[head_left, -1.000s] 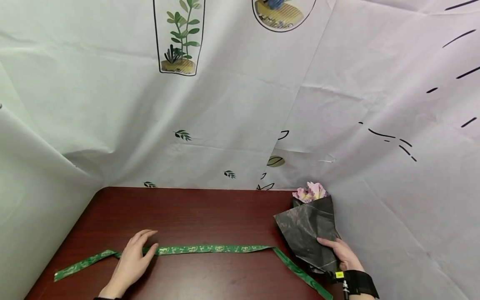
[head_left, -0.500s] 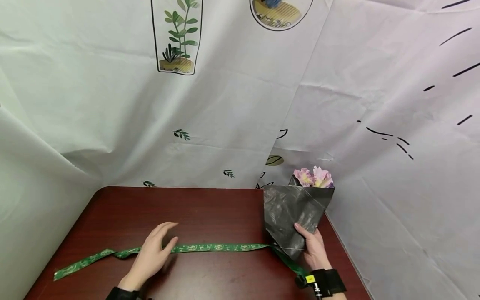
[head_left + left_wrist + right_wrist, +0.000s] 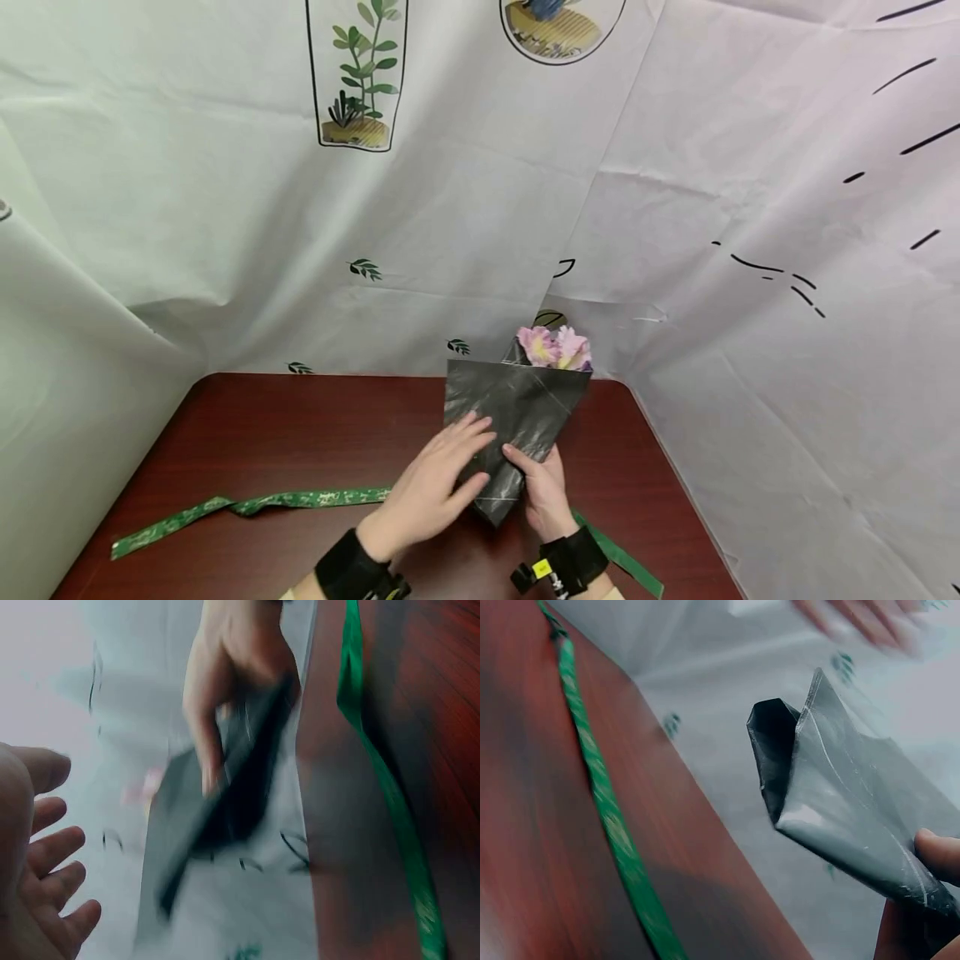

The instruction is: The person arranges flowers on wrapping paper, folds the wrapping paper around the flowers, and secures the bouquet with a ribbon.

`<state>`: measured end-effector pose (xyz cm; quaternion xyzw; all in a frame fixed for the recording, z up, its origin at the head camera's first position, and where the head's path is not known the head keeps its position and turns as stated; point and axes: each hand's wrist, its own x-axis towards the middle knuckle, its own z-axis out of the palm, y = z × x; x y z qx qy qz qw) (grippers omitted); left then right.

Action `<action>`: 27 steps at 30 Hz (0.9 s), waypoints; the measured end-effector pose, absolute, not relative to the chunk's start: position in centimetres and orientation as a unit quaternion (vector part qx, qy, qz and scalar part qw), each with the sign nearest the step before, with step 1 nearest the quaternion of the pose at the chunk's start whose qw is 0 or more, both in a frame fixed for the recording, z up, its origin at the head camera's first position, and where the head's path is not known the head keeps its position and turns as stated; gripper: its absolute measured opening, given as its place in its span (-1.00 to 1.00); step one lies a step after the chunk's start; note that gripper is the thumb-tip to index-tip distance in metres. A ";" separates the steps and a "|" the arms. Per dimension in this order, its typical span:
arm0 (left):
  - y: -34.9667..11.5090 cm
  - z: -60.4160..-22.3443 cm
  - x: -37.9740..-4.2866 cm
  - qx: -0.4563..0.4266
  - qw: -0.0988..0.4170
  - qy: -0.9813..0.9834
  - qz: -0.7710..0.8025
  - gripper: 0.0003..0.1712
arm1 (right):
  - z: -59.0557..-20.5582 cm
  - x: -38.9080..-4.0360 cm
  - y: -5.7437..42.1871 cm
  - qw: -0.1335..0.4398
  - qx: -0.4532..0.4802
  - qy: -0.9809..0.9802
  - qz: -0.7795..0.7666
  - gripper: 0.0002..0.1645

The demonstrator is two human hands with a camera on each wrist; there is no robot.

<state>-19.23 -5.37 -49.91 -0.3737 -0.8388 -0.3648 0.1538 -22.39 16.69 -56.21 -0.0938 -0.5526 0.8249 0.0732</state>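
Note:
My right hand (image 3: 549,493) grips a bouquet wrapped in black paper (image 3: 517,404), its thumb across the front. Pink flowers (image 3: 555,347) stick out of the top of the wrap. My left hand (image 3: 435,479) is beside the wrap with its fingers extended. In the left wrist view a gap shows between those fingers (image 3: 60,844) and the paper. The wrap's folded lower end (image 3: 776,761) gapes in the right wrist view. A green ribbon with gold print (image 3: 300,500) stretches across the table behind both hands, which hide its middle.
The dark red wooden table (image 3: 315,433) has a rounded far edge. White cloth (image 3: 225,208) with printed plants and leaves hangs behind it and at both sides. The ribbon's right end (image 3: 626,560) slants toward the near right.
My right hand has lifted the bouquet off the right side of the table and carried it left and more upright. My left hand has moved right, up to the wrap. The ribbon lies still.

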 end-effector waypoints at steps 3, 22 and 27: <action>-3.8 -49.0 -20.2 -0.394 0.106 -0.846 -0.343 -0.29 | -56.1 -21.6 15.2 0.047 -0.065 -0.568 0.819 -0.07; -4.2 -50.4 -25.5 -0.289 0.144 -0.887 -0.329 -0.11 | -54.4 -19.5 13.2 -0.052 -0.015 -0.561 0.826 -0.04; -4.3 -50.5 -25.4 -0.280 0.116 -0.876 -0.374 -0.09 | -54.4 -19.5 13.4 -0.049 -0.017 -0.546 0.836 -0.08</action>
